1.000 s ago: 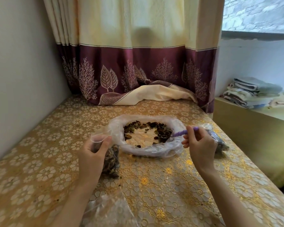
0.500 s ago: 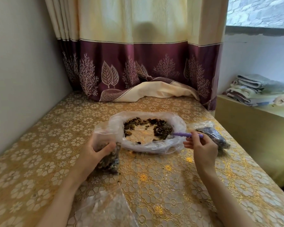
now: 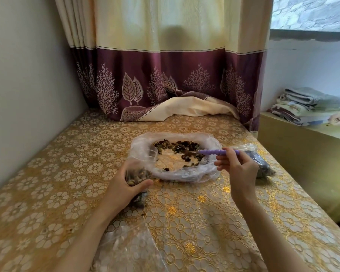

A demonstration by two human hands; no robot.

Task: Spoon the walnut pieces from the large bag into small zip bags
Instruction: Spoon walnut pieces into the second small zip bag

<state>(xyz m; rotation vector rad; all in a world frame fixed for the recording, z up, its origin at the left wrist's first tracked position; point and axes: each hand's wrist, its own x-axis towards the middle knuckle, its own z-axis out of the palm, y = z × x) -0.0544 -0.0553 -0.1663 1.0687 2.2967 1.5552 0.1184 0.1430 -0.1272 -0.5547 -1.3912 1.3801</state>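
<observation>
The large clear bag [image 3: 141,146] lies spread open on the table's middle, with dark walnut pieces [image 3: 177,145] ringed along its far side. My right hand [image 3: 239,169] pinches a purple-handled spoon [image 3: 216,152], whose tip reaches into the walnut pieces. My left hand [image 3: 124,190] grips a small zip bag [image 3: 135,173], partly filled with walnut pieces, upright at the large bag's left edge. A filled small bag [image 3: 263,165] lies behind my right hand.
Empty clear zip bags [image 3: 126,250] lie at the table's near edge between my arms. The gold floral tablecloth [image 3: 194,222] covers the table. A curtain [image 3: 175,81] hangs at the back, a wall on the left. Folded towels [image 3: 310,105] sit on a low cabinet right.
My right hand moved the spoon lower and flatter into the walnut pieces. My left hand shifted the small bag down and closer to the large bag's edge.
</observation>
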